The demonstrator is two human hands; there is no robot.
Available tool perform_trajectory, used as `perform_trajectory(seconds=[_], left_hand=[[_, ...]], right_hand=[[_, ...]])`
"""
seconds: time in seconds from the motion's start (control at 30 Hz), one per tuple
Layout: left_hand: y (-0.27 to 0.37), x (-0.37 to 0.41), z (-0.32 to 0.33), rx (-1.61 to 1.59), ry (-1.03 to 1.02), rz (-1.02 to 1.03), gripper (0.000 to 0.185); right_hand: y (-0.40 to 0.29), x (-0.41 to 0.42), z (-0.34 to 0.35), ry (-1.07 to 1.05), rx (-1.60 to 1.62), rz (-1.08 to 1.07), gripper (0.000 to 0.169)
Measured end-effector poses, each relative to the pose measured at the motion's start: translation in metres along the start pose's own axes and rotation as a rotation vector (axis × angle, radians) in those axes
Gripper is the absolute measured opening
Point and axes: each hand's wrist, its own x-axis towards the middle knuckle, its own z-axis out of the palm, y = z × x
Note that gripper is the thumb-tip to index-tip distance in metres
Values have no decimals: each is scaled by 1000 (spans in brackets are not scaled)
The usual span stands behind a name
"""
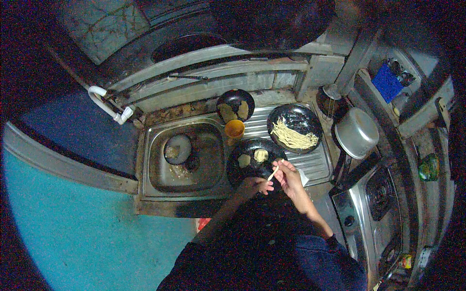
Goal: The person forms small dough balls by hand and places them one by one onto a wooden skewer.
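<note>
A thin pale dough strip point(273, 173) slants between my two hands. My right hand point(287, 175) pinches its upper end between thumb and fingers. At the strip's lower end is my left hand point(264, 185), its fingertips around that end and its back in shadow. Both hands are over the near right part of a black round plate point(237, 150). On that plate sit a pale dough lump point(261, 155) and a flatter, darker piece point(244, 160). Many similar dough strips point(293, 135) lie in a heap on a second black plate point(296, 113), farther right.
Left of the plates is a steel sink point(218, 178) holding a round dish point(178, 149). An orange cup point(235, 129) stands before a black bowl point(236, 96). To the right are an upturned metal pot point(356, 132) and a gas stove point(378, 232). A white pipe point(105, 105) curves at left.
</note>
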Motion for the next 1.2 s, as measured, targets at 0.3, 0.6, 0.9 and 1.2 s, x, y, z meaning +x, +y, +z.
perform_trajectory(seconds=[0.3, 0.6, 0.9, 1.2], left_hand=[[3, -3, 5, -71, -7, -67, 35], [-44, 6, -19, -74, -140, -21, 37], [8, -14, 8, 12, -102, -45, 35], [-2, -7, -1, -21, -122, -40, 35]], right_hand=[[0, 4, -7, -17, 13, 7, 11], [0, 5, -8, -20, 9, 4, 10], [-10, 9, -15, 15, 79, -38, 7], [-12, 10, -18, 8, 100, -33, 6]])
